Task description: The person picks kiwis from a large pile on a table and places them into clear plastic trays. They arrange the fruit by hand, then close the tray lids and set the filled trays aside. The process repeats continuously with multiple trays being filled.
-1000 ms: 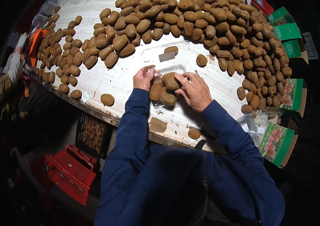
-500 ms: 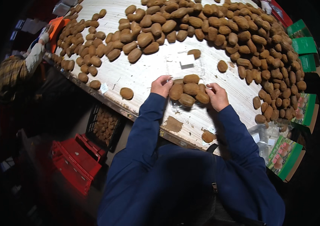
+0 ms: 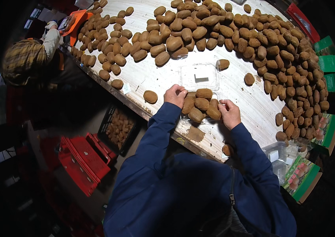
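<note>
A clear plastic clamshell box (image 3: 214, 96) lies on the white table (image 3: 250, 106) just in front of me, filled with several brown kiwifruit (image 3: 201, 104). Its open lid (image 3: 199, 77) lies flat behind it. My left hand (image 3: 175, 96) curls on the box's left edge, next to the fruit. At the right edge my right hand (image 3: 229, 113) has its fingers pinched on the rim. Both arms are in dark blue sleeves.
A big heap of loose kiwifruit (image 3: 254, 35) covers the far and right side of the table. Another person in a plaid shirt (image 3: 25, 59) works at the upper left by an orange scale (image 3: 70, 21). Green cartons (image 3: 327, 63), empty clear boxes (image 3: 278, 154), a black crate (image 3: 118, 126) and red crates (image 3: 82, 158) surround the table.
My hands have come off the top of the fruit and spread to the two sides of the filled box. The view has shifted a little.
</note>
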A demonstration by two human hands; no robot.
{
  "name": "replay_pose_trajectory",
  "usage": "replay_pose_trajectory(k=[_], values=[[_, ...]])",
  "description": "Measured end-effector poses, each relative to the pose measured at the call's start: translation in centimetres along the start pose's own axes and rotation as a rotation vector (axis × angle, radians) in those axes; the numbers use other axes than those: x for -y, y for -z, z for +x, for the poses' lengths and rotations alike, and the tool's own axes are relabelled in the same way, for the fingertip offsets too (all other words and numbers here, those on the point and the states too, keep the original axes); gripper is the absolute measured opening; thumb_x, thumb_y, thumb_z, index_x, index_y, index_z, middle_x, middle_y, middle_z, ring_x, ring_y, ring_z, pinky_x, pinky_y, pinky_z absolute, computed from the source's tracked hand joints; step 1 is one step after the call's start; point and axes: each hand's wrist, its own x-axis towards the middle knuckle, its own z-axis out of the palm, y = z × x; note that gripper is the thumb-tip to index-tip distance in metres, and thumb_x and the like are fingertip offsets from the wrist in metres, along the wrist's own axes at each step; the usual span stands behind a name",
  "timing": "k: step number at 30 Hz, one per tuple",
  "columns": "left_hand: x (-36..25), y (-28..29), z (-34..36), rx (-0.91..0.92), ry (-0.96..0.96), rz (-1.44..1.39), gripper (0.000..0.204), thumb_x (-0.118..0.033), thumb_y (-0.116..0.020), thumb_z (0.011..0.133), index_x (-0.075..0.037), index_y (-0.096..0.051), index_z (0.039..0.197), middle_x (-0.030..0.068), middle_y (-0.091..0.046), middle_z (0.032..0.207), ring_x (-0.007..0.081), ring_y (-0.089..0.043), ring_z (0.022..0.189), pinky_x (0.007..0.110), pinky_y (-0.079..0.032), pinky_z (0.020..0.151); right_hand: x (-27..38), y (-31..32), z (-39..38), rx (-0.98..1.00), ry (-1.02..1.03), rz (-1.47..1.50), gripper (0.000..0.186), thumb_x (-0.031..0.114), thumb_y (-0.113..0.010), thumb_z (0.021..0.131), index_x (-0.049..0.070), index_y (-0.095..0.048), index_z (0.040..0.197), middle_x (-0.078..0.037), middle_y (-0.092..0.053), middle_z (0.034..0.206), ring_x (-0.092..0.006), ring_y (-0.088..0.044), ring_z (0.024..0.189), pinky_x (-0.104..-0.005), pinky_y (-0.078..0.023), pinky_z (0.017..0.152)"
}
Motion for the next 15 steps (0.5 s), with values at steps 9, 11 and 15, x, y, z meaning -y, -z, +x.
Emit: replay_pose_trajectory(k=[9, 11, 15], values=[[5.3, 10.0, 0.4, -0.079, -0.107, -0.154, 0.009, -0.003, -0.075, 0.094, 0.003, -0.070, 0.098, 0.0078, -0.075, 0.094, 0.0124, -0.067, 0.086, 0.028, -0.055, 0.079, 5.9, -6.1, -0.3, 0.335, -0.007, 0.153, 0.034, 0.019, -0.066, 0.105, 0.001, -0.063, 0.134, -0.006, -0.067, 0.075, -0.0118, -0.064, 0.057, -0.0305, -0.053, 0.056], [6.8, 13.0, 1.7, -0.061, -0.104, -0.164, 0.008, -0.003, -0.074, 0.094, 0.002, -0.070, 0.100, 0.0086, -0.076, 0.104, 0.0127, -0.068, 0.093, 0.028, -0.055, 0.084, 6.7, -7.5, 0.1, 0.383, -0.036, 0.151, 0.033, 0.021, -0.066, 0.105, 0.003, -0.065, 0.132, -0.007, -0.069, 0.078, -0.0131, -0.065, 0.058, -0.0317, -0.054, 0.058], [10.7, 18.7, 6.6, -0.034, -0.109, -0.075, 0.013, -0.006, -0.075, 0.096, 0.002, -0.074, 0.107, 0.0071, -0.076, 0.103, 0.0130, -0.068, 0.093, 0.028, -0.055, 0.086, 6.8, -7.7, 0.0, 0.403, -0.016, 0.111, 0.030, 0.026, -0.065, 0.103, 0.004, -0.071, 0.122, -0.015, -0.075, 0.090, -0.0238, -0.072, 0.069, -0.0371, -0.058, 0.068]])
